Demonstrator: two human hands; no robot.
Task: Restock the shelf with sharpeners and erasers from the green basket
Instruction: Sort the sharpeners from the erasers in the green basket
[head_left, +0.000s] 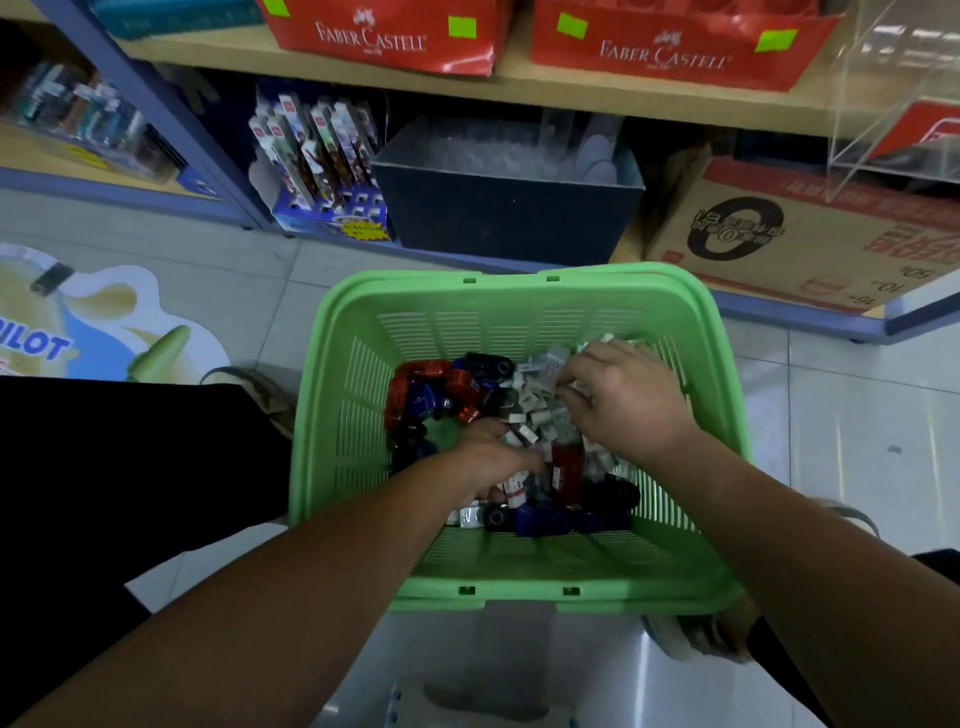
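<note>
- Where the right fingers (582, 364) bend at the knuckles, their tips press together and pinch a few erasers (535, 410) in the far right corner of the pile.
- Right hand (628, 400): back of hand up, low inside the basket (332, 415), forearm coming in over the near right rim.
- Left fingers (511, 460): curled down and under, closed round some white erasers mid-pile; the tips are hidden, so I cannot tell how many they hold.
- Left hand (493, 457): just near of the right hand, the two apart; forearm crosses the near rim.
- Erasers: small, white-sleeved, heaped in the middle and right of the basket floor.
- Sharpeners (426, 389): red, blue and black, clustered at the left of the pile, more along the near edge, touching the erasers.
- Basket: green, slatted plastic, set on something white (467, 675) I cannot identify, in front of the shelf (571, 88).
- Shelf: wooden board, blue frame; two red boxes (379, 36) stand on top.
- Bottom level, left to right: pen display (322, 156), dark bin (504, 218), carton (779, 244).
- Clear case (893, 104) at far right, above the carton.
- Floor (857, 415): pale tile; a printed sticker (78, 322) lies to the left.
- Black trouser leg (130, 467) sits beside the basket's left wall.
</note>
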